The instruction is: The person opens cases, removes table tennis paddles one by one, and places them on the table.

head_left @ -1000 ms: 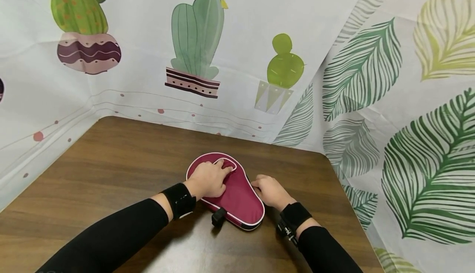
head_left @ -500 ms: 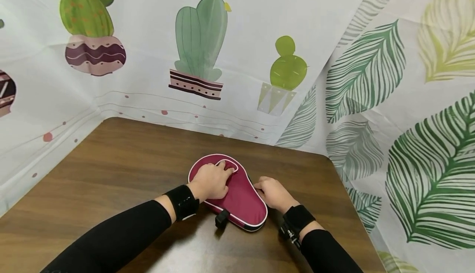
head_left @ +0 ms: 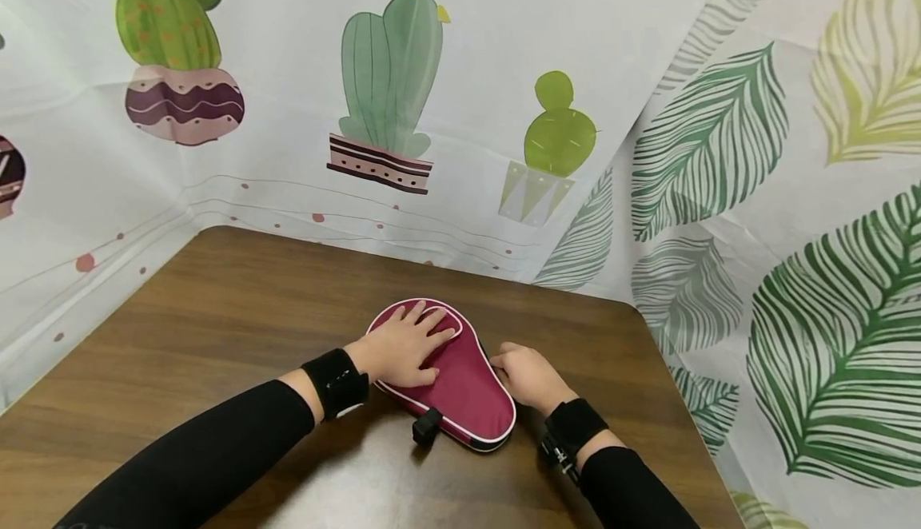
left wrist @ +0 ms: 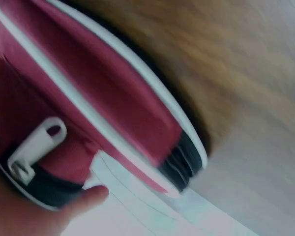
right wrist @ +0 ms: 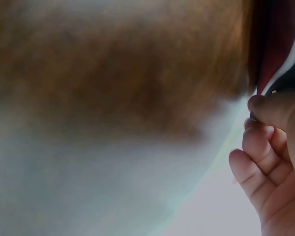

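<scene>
A maroon paddle-shaped zip case (head_left: 471, 393) with white piping lies on the table in the head view, its narrow end toward me. My left hand (head_left: 399, 349) rests flat on its wide part, fingers spread over the front pocket. Up close, the left wrist view shows a pale zipper tag (left wrist: 37, 147) on that pocket, beside the left thumb (left wrist: 88, 196). At the case's right edge my right hand (head_left: 528, 375) pinches a small zipper pull between thumb and forefinger, mostly hidden. The dark zipper band (right wrist: 290, 76) runs just above these fingertips in the right wrist view.
A black tab (head_left: 426, 427) sticks out from the case's left side. The brown wooden table (head_left: 252, 313) meets a white cloth wall (head_left: 281, 113) printed with cacti at the back. Leaf-printed cloth (head_left: 705, 289) hangs along the right.
My left hand has spread its fingers flat and shifted slightly left on the case. The right hand keeps its pinch at the right edge, nearly still.
</scene>
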### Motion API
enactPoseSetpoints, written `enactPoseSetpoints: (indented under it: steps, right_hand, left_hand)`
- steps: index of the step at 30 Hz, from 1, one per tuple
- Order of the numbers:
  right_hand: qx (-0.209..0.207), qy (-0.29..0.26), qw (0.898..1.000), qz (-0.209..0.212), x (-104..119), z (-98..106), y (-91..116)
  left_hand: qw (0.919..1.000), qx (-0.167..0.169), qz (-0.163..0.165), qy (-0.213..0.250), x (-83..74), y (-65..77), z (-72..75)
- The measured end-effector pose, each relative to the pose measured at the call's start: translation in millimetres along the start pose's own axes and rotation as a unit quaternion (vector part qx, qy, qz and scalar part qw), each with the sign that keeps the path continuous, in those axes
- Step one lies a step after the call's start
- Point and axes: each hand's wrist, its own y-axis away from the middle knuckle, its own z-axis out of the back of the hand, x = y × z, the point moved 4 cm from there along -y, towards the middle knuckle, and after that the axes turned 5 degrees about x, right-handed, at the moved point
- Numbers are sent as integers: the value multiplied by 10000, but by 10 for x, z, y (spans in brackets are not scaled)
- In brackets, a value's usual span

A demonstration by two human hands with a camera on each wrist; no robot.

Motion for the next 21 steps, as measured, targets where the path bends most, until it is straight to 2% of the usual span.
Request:
enactPoseSetpoints:
  steps: [4, 7, 12, 21]
  right_hand:
    - [78, -15, 10000, -18, 5, -5, -4]
    - [91, -43, 9999, 19, 2, -6, -10]
    - [79, -31, 10000, 22, -17, -12, -12]
    - [145, -93, 9998, 58, -8, -6, 4]
  left_hand:
    - [9983, 10, -572, 132, 35, 14, -4]
    - [9967, -10, -817, 7, 40, 6, -17]
    - [9974, -33, -636, -351, 32, -45, -36]
    - [9990, -88, -160, -402, -16, -119, -50]
